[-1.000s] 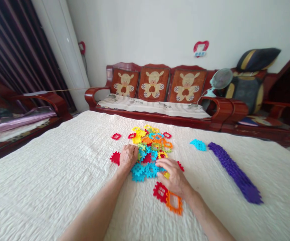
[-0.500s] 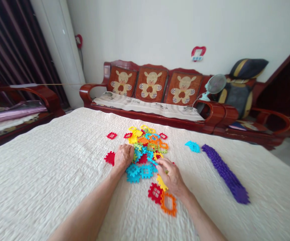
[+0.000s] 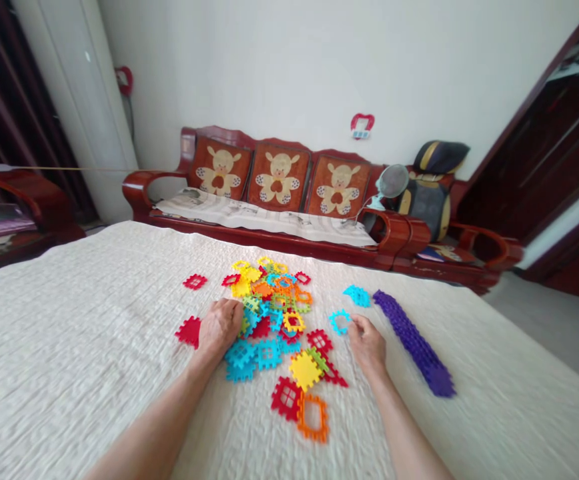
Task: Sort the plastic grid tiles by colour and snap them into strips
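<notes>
My right hand [image 3: 368, 341] pinches a light blue open-frame piece [image 3: 340, 322] to the right of the pile. My left hand [image 3: 219, 325] is closed at the pile's left side, beside a red piece [image 3: 188, 331]; what its fingers hold, if anything, is hidden. Between the hands lie several notched plastic pieces: blue ones [image 3: 268, 354], a yellow square [image 3: 305, 371], a red window piece [image 3: 286, 398] and an orange frame [image 3: 313, 418] nearest me.
A long purple stack [image 3: 414, 342] of pieces and a small blue stack [image 3: 357, 296] lie on the right of the white quilted cover [image 3: 94, 347]. Beyond stand a wooden sofa [image 3: 269, 233] with bear cushions and a small fan [image 3: 392, 181].
My right hand has moved right, away from the pile, with the light blue frame. The yellow square and red pieces it covered now show. The whole view has shifted to the right.
</notes>
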The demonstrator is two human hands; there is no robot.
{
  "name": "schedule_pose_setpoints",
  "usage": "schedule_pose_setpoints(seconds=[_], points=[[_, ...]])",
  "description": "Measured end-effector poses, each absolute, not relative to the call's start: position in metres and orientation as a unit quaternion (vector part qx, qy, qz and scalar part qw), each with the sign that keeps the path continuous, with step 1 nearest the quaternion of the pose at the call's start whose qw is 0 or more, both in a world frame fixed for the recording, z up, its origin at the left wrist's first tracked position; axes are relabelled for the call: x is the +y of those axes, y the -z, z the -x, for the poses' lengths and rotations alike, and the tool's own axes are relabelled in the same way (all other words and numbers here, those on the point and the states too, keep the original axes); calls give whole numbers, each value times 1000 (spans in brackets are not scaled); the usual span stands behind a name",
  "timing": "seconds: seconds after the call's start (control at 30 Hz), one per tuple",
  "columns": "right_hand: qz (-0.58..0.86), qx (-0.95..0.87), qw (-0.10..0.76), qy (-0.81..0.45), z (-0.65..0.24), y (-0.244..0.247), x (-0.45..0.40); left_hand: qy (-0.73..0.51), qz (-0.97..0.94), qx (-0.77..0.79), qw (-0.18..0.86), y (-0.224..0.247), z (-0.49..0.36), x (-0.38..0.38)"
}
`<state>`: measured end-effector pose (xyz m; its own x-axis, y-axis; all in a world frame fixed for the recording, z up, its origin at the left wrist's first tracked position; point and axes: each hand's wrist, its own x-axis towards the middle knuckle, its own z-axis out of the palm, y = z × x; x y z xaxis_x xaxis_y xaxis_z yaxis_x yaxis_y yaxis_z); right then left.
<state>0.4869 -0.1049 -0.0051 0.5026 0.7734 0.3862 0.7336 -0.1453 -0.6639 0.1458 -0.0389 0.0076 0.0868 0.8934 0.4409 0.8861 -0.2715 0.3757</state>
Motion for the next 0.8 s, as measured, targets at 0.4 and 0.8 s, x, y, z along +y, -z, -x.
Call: schedule_pose_setpoints(seconds=[0.4,0.8], points=[[778,-560,278,67,-472,6,-110,-286,-743,605,18,-10,-145,-41],[745,-454,487,51,-515,6,-68,-271,-749,603,31,-8,-142,-38]])
